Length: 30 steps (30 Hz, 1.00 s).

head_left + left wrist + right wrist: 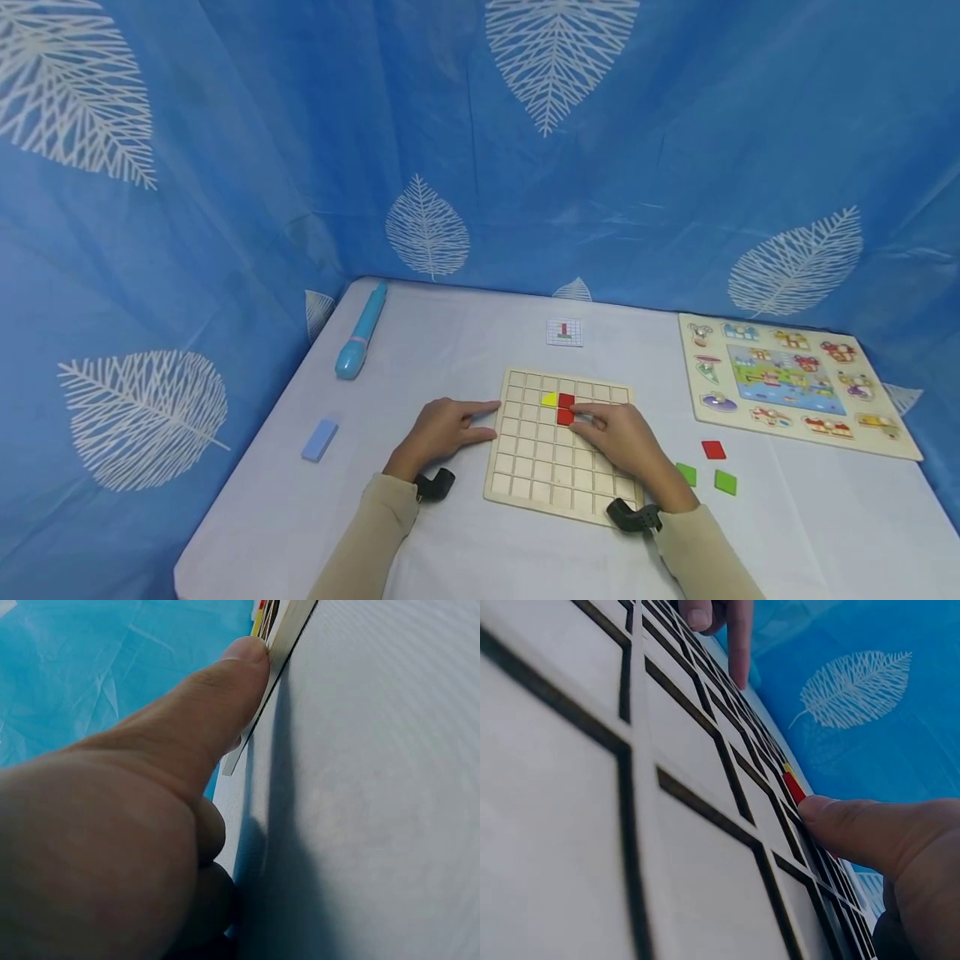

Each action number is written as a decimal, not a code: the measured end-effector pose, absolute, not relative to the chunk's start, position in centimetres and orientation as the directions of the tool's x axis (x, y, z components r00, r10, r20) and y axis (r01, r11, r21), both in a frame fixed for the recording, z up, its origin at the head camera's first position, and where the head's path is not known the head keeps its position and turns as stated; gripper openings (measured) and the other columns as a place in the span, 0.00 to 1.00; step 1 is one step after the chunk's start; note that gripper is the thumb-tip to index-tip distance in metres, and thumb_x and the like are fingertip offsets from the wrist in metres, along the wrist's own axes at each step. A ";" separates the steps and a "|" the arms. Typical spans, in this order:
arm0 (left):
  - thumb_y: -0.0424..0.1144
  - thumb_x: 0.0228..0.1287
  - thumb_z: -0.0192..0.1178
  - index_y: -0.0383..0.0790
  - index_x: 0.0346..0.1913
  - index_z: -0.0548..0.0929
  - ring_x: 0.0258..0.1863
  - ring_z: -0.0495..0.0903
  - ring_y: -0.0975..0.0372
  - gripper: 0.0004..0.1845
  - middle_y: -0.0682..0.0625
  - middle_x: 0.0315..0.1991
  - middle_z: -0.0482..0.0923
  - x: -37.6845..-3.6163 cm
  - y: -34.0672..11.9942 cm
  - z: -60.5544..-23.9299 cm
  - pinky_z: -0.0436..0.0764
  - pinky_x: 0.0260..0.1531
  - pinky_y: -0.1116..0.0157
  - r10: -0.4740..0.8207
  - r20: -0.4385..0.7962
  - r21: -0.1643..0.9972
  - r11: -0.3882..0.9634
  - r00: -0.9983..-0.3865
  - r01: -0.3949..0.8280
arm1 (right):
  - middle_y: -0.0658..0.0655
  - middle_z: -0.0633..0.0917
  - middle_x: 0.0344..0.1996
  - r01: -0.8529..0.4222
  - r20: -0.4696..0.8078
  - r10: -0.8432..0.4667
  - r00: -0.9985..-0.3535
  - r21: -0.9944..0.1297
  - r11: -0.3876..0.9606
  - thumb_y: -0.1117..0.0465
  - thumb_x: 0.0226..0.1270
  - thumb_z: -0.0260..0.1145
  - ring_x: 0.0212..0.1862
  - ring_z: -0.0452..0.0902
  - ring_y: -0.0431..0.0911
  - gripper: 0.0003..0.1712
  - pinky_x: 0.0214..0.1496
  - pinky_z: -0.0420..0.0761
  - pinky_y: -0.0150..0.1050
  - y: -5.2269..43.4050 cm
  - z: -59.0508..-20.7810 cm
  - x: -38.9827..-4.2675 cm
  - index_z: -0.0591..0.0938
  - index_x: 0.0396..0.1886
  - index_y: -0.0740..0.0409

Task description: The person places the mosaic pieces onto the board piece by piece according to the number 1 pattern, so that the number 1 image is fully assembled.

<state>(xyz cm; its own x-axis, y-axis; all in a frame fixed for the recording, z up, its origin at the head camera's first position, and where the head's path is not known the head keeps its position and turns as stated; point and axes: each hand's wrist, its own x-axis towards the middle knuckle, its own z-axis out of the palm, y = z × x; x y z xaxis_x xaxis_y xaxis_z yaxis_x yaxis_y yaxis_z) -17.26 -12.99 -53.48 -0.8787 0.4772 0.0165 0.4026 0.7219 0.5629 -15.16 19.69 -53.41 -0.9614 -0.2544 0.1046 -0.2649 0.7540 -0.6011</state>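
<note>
Wooden grid board (558, 467) lies near the middle of the table (465, 333), with only three tiles seated in its far rows: a yellow tile (550, 400) and two red tiles (566, 409). The right hand (618, 437) presses extended fingers on the red pair; the left hand (442, 429) steadies the board's left edge, fingers straight. One red tile (713, 450) and two green tiles (705, 478) wait to the right, so most cells seem unfilled.
</note>
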 end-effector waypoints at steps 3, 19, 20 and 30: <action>0.61 0.63 0.68 0.59 0.67 0.81 0.14 0.57 0.69 0.30 0.61 0.13 0.63 -17.3 -13.0 -53.5 0.61 0.19 0.70 0.478 0.019 0.561 0.722 -0.878 0.405 | 0.41 0.65 0.10 -0.262 0.104 -0.252 -0.962 -0.602 0.754 0.51 0.65 0.76 0.16 0.59 0.37 0.18 0.22 0.61 0.34 19.7 -53.4 -15.2 0.90 0.53 0.50; 0.60 0.63 0.68 0.58 0.66 0.82 0.14 0.58 0.69 0.29 0.61 0.13 0.63 -17.2 -12.9 -53.4 0.61 0.19 0.69 0.470 0.018 0.562 0.725 -0.882 0.398 | 0.41 0.65 0.11 -0.257 0.105 -0.245 -0.964 -0.606 0.753 0.50 0.65 0.76 0.16 0.58 0.37 0.22 0.22 0.60 0.34 19.8 -53.6 -15.1 0.89 0.56 0.51; 0.60 0.63 0.68 0.58 0.66 0.82 0.14 0.58 0.69 0.29 0.61 0.14 0.63 -17.2 -12.9 -53.4 0.61 0.19 0.69 0.470 0.017 0.562 0.725 -0.882 0.398 | 0.41 0.65 0.11 -0.257 0.105 -0.245 -0.964 -0.606 0.753 0.50 0.65 0.76 0.16 0.58 0.37 0.22 0.22 0.60 0.34 19.8 -53.6 -15.1 0.89 0.56 0.51; 0.60 0.63 0.69 0.58 0.66 0.82 0.14 0.58 0.68 0.29 0.61 0.14 0.63 -17.2 -12.9 -53.3 0.61 0.19 0.69 0.466 0.011 0.559 0.731 -0.885 0.392 | 0.42 0.66 0.11 -0.243 0.106 -0.231 -0.967 -0.656 0.715 0.49 0.66 0.75 0.16 0.58 0.37 0.21 0.22 0.62 0.34 20.3 -53.5 -15.1 0.89 0.56 0.50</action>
<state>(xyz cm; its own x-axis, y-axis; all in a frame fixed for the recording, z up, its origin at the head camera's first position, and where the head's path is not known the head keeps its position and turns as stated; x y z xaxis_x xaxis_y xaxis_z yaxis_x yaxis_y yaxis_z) -17.20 -12.92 -53.26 -0.8847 0.4661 0.0108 0.3918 0.7305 0.5593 -15.07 20.26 -53.49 -0.9670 -0.2313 0.1065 -0.2432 0.7149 -0.6556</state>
